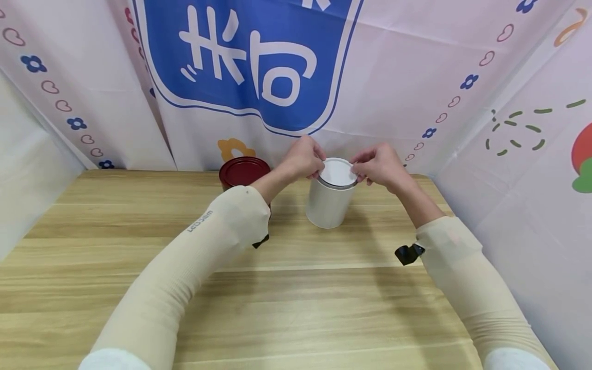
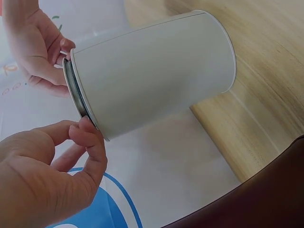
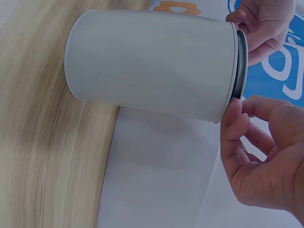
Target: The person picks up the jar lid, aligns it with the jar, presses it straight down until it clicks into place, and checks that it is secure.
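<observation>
A white cylindrical can (image 1: 327, 206) stands upright on the table near its back edge. On its top sits a white lid (image 1: 337, 172) with a silvery metal side; a thin dark gap shows between the lid edge (image 3: 242, 64) and the can's rim in the right wrist view. My left hand (image 1: 303, 158) pinches the lid's left side with thumb and fingers. From the opposite side, my right hand (image 1: 383, 165) pinches the lid's edge the same way. Both wrist views show the fingertips right at the seam between lid and can.
A can with a dark red lid (image 1: 245, 171) stands left of the white can, partly hidden behind my left forearm. The wood-grain table (image 1: 296, 313) meets a printed cloth backdrop (image 1: 384, 103) at the back. Another cloth wall (image 1: 522, 205) borders the right side.
</observation>
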`<move>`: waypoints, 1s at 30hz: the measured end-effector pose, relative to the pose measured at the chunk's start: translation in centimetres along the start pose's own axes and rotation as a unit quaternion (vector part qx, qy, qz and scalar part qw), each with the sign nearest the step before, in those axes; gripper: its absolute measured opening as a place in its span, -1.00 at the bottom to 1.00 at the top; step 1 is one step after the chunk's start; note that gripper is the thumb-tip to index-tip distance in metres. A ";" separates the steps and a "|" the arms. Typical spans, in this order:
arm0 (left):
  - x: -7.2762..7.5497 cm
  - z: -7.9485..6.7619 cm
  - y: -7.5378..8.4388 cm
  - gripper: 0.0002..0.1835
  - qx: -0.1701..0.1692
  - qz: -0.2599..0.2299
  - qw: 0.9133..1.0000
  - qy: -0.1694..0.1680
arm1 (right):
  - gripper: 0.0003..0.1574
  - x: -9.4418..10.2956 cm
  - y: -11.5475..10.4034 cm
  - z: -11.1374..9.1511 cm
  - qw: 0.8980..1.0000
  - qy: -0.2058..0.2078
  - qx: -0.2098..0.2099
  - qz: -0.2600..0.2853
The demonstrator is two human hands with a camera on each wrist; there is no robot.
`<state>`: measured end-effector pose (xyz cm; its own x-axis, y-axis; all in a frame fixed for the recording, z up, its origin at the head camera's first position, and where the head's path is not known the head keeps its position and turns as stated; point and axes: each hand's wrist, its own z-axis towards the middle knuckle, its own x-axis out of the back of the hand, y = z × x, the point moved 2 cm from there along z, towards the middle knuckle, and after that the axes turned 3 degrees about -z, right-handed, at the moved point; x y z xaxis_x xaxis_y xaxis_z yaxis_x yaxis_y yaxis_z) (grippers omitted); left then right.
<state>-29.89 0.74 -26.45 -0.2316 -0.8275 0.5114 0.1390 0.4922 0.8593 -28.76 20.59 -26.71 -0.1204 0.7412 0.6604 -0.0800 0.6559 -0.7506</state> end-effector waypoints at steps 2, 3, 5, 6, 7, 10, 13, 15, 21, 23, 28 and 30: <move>0.0 0.1 -0.1 -0.76 -0.003 0.013 1.000 0.003 | -0.74 0.0 0.0 0.0 1.000 0.000 0.001 0.000; -0.1 0.1 -0.1 -0.76 -0.005 0.019 1.000 0.005 | -0.74 0.0 0.0 0.0 1.000 0.001 0.001 0.001; -0.1 0.2 -0.3 -0.77 -0.011 0.033 0.999 0.009 | -0.74 0.0 0.0 0.0 1.000 0.002 0.004 0.001; 0.0 0.2 -0.3 -0.77 -0.013 0.038 0.999 0.011 | -0.74 0.0 -0.1 0.0 1.000 0.002 0.005 0.001; 0.0 0.2 -0.3 -0.77 -0.016 0.042 0.999 0.012 | -0.74 0.0 -0.1 0.0 1.000 0.003 0.006 0.001; 0.0 0.2 -0.4 -0.78 -0.023 0.048 0.999 0.014 | -0.74 0.0 -0.1 0.0 1.000 0.005 0.009 -0.006; -0.1 0.3 -0.5 -0.78 -0.025 0.049 0.998 0.014 | -0.75 -0.1 0.0 0.0 1.000 0.008 0.014 -0.011; -0.2 0.3 -0.6 -0.77 -0.027 0.049 0.998 0.013 | -0.77 -0.1 0.1 0.1 1.000 0.010 0.017 -0.014; -0.3 0.3 -0.7 -0.78 -0.035 0.060 0.998 0.009 | -0.79 -0.2 0.4 0.2 1.000 0.013 0.013 -0.014; -0.3 0.3 -0.7 -0.78 -0.038 0.067 0.997 0.009 | -0.78 -0.2 0.5 0.2 1.000 0.013 0.010 -0.014; -0.3 0.4 -0.8 -0.79 -0.044 0.079 0.996 0.008 | -0.76 -0.2 0.7 0.1 1.000 0.012 0.007 -0.021; -0.3 0.4 -0.9 -0.78 -0.046 0.083 0.995 0.008 | -0.76 -0.2 0.7 0.2 1.000 0.013 0.006 -0.023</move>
<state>-30.30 0.71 -27.36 -0.1831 -0.7414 0.6456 0.2617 0.5963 0.7589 -28.96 20.90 -27.37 -0.0913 0.7135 0.6947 -0.0971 0.6879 -0.7193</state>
